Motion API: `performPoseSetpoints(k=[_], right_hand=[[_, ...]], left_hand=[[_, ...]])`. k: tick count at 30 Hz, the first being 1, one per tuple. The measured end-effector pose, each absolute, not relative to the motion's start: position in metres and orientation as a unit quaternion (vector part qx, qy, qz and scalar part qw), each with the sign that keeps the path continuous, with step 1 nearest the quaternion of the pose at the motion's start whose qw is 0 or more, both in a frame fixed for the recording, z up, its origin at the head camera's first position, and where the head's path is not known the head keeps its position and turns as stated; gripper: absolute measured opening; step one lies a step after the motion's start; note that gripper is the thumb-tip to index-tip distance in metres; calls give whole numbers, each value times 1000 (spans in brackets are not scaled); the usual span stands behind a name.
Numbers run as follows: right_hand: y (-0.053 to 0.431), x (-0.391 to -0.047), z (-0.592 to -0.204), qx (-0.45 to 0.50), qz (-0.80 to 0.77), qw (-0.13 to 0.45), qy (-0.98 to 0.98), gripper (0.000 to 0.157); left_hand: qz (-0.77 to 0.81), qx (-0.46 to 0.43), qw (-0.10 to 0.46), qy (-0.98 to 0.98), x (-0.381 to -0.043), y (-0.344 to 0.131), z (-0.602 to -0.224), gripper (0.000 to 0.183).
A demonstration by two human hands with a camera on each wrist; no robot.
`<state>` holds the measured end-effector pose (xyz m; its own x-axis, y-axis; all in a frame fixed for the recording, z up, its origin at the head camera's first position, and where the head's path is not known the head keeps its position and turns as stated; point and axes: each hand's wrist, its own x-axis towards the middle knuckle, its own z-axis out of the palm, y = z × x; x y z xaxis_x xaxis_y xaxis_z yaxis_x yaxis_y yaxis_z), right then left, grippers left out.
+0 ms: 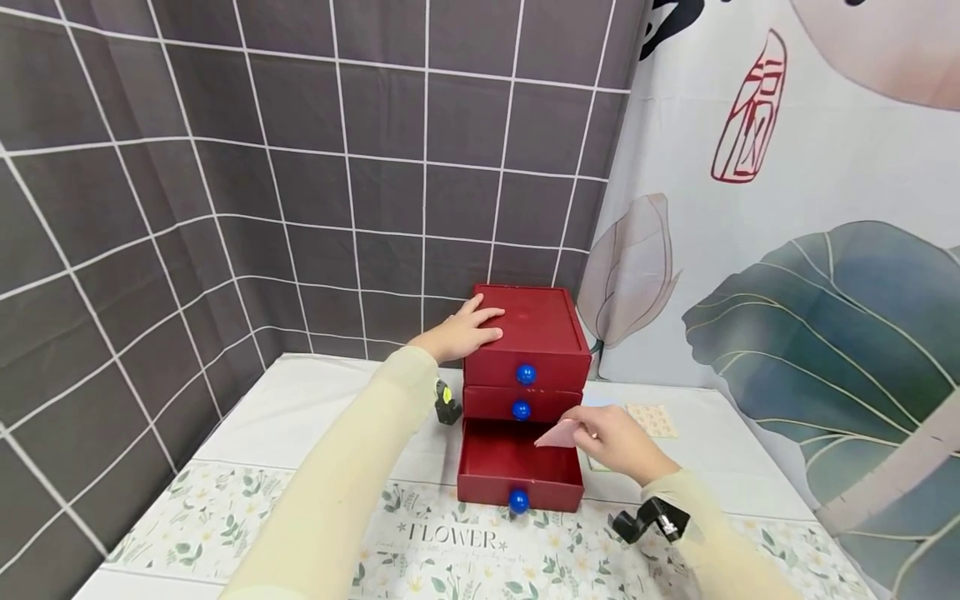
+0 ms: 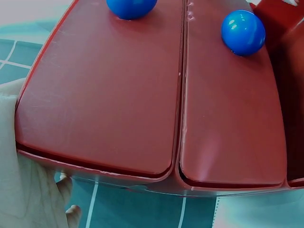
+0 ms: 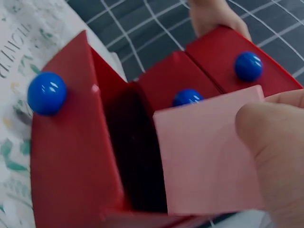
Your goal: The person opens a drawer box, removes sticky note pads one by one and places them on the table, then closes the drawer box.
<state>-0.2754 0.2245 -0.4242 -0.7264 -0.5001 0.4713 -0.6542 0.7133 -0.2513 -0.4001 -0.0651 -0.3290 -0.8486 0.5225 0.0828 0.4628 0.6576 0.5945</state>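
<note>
A red three-drawer cabinet (image 1: pixel 528 321) with blue knobs stands on the table. My left hand (image 1: pixel 459 332) rests on its top left edge, fingers spread. The bottom drawer (image 1: pixel 487 490) is pulled out, while the upper two are closed. Between thumb and fingers, my right hand (image 1: pixel 618 443) pinches a pink sticky note pad (image 3: pixel 209 161) over the right side of that drawer. The drawer's visible floor is bare in the head view; its inside is dark in the right wrist view. In the left wrist view, the closed drawer fronts (image 2: pixel 109 90) fill most of the picture.
A patterned paper square (image 1: pixel 652 420) lies to the right of the cabinet, with a pale blue sheet (image 1: pixel 598 401) beside it, partly hidden. A floral cloth (image 1: pixel 450 542) covers the table front. A dark grid curtain (image 1: pixel 382 200) hangs behind.
</note>
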Motion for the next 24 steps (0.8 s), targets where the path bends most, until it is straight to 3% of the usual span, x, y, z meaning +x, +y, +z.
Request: performPoseSetpoints(k=[5,10,18,24], right_hand=[[248,-277,-427,309,219,294,-878,29],[277,-274,-432,279,192,334,-880,29],[326,-269,-451,201,74,290,-933,19],[352,-263,-471,191,29,255,-948,25]], left_hand=[[313,268,48,910,-399,-65,-328,58],[314,276,56,907,-400,-62,-329,58],[306,271,48,911,-403,-64,-331,58],[304,269,49,913,-400,-65,-329,58]])
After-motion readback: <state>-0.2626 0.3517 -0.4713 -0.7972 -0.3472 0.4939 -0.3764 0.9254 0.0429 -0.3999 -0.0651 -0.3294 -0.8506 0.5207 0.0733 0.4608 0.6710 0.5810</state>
